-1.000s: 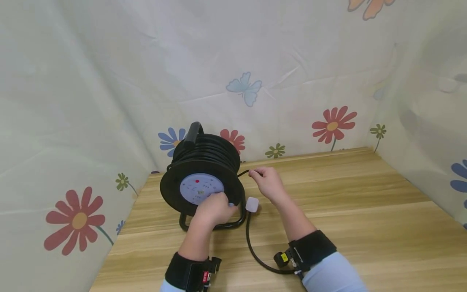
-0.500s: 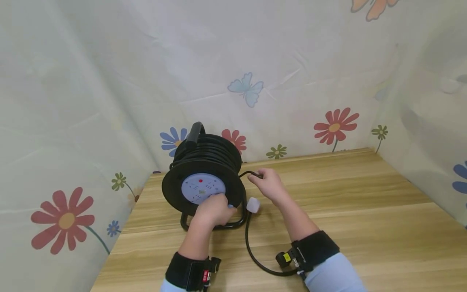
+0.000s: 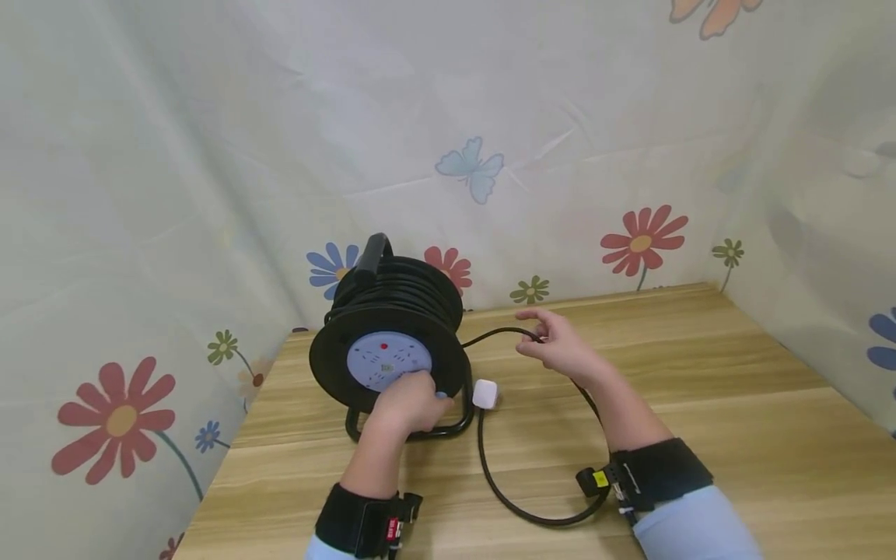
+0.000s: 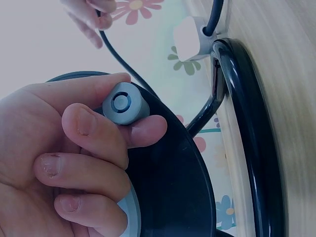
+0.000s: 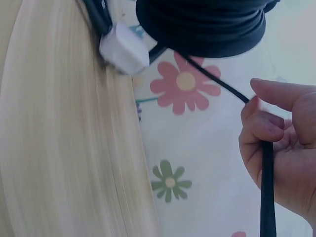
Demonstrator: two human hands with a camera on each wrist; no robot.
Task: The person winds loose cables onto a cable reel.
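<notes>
Only the left wrist view shows the left hand pinching the grey knob on the cable reel. The right hand has its fingers curled around the black cable. Beyond them to the right, the bench lies bare to its edge.

Cable reel on table — plug just right, cable looped before it.

The head view looks down over the desk; both wrist views sit close, sharing the white plug.
</notes>
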